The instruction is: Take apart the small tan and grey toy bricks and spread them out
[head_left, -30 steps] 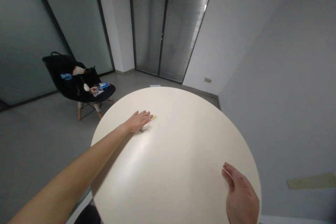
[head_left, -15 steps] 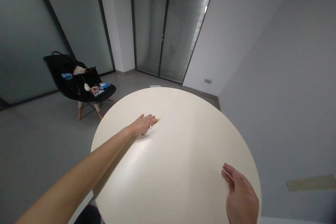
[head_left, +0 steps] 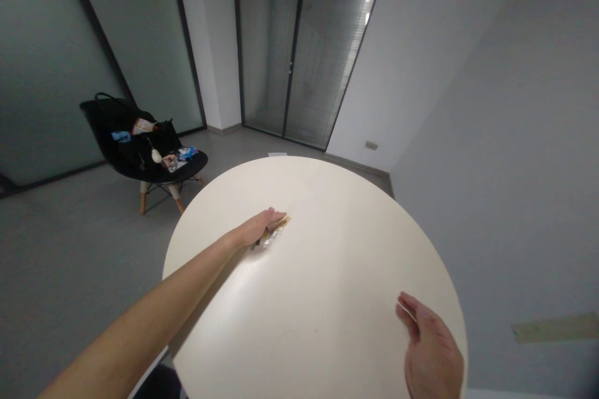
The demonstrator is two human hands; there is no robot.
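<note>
My left hand (head_left: 259, 227) reaches to the far left part of the round white table (head_left: 327, 249). Its fingers are bent over a small see-through, shiny thing (head_left: 274, 235) with a yellowish end and a dark end. Part of that thing is hidden under my palm, and I cannot make out its kind. At the table's right side, my right hand (head_left: 433, 349) hovers over or rests at the edge; which one, I cannot tell. It holds nothing, with a narrow gap between its thumb and fingers.
A black chair (head_left: 112, 137) with a dark bag and several small packets on it stands left of the table. Behind are frosted glass panels (head_left: 266, 43) and a grey wall (head_left: 515, 168) on the right, with a strip of tape (head_left: 556, 327) low down.
My left hand has turned onto its side and its fingers have closed round the see-through thing, more of which now shows. My right hand has stayed almost still.
</note>
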